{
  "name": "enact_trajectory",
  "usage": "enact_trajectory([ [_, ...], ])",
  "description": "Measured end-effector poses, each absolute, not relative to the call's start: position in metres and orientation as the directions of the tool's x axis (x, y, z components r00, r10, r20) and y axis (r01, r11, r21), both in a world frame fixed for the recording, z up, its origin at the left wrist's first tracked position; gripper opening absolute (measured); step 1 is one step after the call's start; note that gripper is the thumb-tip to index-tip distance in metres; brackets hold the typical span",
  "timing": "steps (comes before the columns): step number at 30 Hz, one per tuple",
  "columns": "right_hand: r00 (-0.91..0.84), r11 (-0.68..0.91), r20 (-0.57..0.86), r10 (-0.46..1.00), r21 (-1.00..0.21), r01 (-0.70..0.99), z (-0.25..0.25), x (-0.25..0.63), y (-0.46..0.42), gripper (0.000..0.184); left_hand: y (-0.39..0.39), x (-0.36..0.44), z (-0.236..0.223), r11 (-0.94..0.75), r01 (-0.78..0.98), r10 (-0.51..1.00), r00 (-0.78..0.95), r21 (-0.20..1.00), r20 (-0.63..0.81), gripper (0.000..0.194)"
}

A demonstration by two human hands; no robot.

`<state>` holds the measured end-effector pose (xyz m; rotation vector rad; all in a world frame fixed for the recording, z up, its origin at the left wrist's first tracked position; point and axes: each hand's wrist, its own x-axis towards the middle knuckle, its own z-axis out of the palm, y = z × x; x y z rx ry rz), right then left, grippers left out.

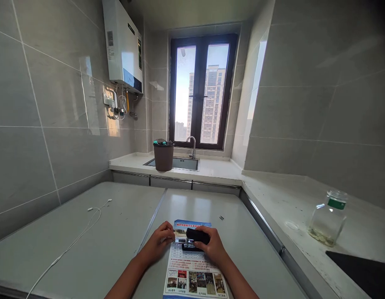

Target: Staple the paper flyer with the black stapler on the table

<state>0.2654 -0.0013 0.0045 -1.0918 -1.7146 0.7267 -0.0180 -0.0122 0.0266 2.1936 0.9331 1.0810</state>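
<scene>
A black stapler [197, 236] lies over a printed leaflet [192, 265], its upper part lifted from its base so the shiny metal rail shows between them. My right hand [214, 245] grips the black body from the right, thumb below and fingers on top. At the stapler's left end, my left hand [163, 237] has its fingers pinched together on the metal part; its fingertips partly hide what they touch. A few small staple strips [221, 217] lie on the pale table [133, 232], beyond my right hand.
A white cable [77, 238] trails over the table's left half. Along the right counter [273, 195] stands a glass jar [329, 220], near a black panel [360, 270]. A brown bin [163, 157] stands by the sink [187, 164] under the window.
</scene>
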Motion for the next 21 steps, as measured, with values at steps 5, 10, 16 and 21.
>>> enact_trajectory([
  [5,-0.188,0.414,0.369,0.910,-0.811,0.414,0.002,0.260,-0.005,0.045,-0.013,-0.016,0.022,-0.638,0.381,0.753,0.490,0.669,0.439,0.018],
  [10,-0.220,0.426,0.366,0.904,-0.801,0.420,0.001,0.255,-0.008,0.048,-0.013,-0.013,0.019,-0.671,0.387,0.724,0.525,0.632,0.447,0.018],
  [16,-0.242,0.450,0.380,0.893,-0.787,0.423,-0.004,0.255,-0.006,0.048,-0.013,-0.010,0.017,-0.690,0.366,0.704,0.538,0.624,0.463,0.020],
  [21,-0.242,0.470,0.403,0.883,-0.772,0.427,-0.006,0.254,-0.006,0.047,-0.012,-0.009,0.016,-0.698,0.353,0.695,0.545,0.623,0.470,0.019],
])
